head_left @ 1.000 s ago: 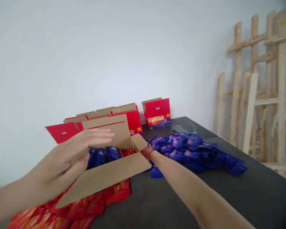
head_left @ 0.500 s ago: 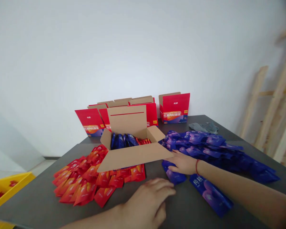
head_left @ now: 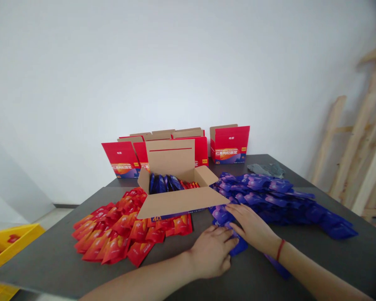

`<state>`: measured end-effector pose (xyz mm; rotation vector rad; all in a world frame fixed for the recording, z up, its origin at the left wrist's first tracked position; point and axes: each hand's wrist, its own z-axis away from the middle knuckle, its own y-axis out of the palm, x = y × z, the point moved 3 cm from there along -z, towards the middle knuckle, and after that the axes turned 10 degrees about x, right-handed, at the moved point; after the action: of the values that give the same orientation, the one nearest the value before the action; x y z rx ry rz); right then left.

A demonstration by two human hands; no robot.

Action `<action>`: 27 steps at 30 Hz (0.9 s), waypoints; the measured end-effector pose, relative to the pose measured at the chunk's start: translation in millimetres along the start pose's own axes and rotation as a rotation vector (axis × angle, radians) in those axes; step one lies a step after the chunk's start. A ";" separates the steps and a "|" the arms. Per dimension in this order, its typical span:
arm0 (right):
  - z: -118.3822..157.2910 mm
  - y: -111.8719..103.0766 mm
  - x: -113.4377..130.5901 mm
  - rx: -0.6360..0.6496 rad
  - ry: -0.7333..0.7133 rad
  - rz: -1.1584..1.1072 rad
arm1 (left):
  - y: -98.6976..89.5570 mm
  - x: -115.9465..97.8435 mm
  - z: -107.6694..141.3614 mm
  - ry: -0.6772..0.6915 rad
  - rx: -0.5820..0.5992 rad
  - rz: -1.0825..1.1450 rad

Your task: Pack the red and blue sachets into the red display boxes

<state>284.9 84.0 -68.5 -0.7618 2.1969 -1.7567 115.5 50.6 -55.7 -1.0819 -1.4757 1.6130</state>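
Observation:
My left hand (head_left: 211, 252) rests at the near end of a short row of blue pouches (head_left: 239, 247), its fingers reaching over them and its thumb apart. From the right, my right hand (head_left: 252, 228) lies over the same row, fingers stretched out and thumb spread. Neither hand visibly grips a pouch. Just behind them stands an open cardboard box (head_left: 181, 205), its front flap folded towards me. Inside it, blue pouches (head_left: 164, 184) fill the left part and red pouches (head_left: 189, 184) the right. Another blue pouch (head_left: 278, 267) is mostly hidden under my right wrist.
A heap of red pouches (head_left: 113, 230) spreads left of the box, and a large blue heap (head_left: 269, 196) lies right. Red cartons (head_left: 230, 146) line the table's back. Grey plastic film (head_left: 266, 169) lies behind the blue heap. A yellow bin (head_left: 19, 242) stands off the left edge.
My left hand has moved up and right onto the blue pouches. My right hand has shifted slightly right and still touches them. The view has shifted a little.

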 end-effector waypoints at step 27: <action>54.7 -17.9 5.5 -0.167 0.163 -0.206 | 17.8 -14.2 21.1 0.001 -0.104 0.445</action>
<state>311.1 32.6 -64.7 -0.9433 2.4763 -1.8027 103.1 26.9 -71.4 -1.5537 -1.3958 1.8434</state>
